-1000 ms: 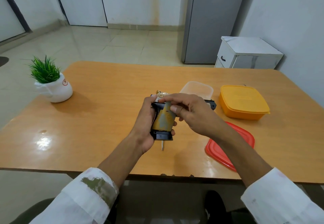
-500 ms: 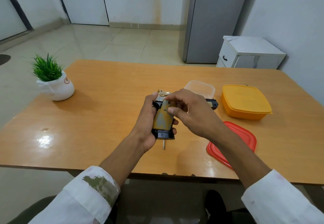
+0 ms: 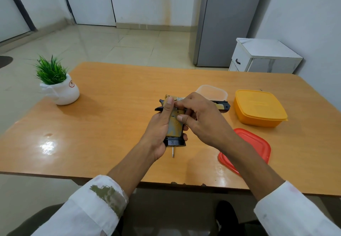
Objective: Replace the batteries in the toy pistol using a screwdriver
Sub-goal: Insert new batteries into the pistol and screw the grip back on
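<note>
My left hand (image 3: 159,130) is wrapped around the worn yellow-grey grip of the toy pistol (image 3: 174,126), held just above the table. Its black base points toward me and its barrel runs to the right, ending at the muzzle (image 3: 224,105). My right hand (image 3: 201,117) comes in from the right: the index finger lies across the pistol's top rear and the thumb presses on the grip's side. A small silver part (image 3: 180,98) shows at the top, mostly hidden by fingers. The metal tip of the screwdriver (image 3: 173,151) sticks out below the grip's base; its handle is hidden.
On the wooden table (image 3: 114,125), a closed orange container (image 3: 258,108) stands at the right, with a clear plastic tub (image 3: 212,92) behind the pistol. A red lid (image 3: 256,143) lies under my right forearm. A potted plant (image 3: 57,86) stands at the far left.
My right fingers have shifted slightly along the pistol's top and side. The pistol stays in my left hand in nearly the same spot.
</note>
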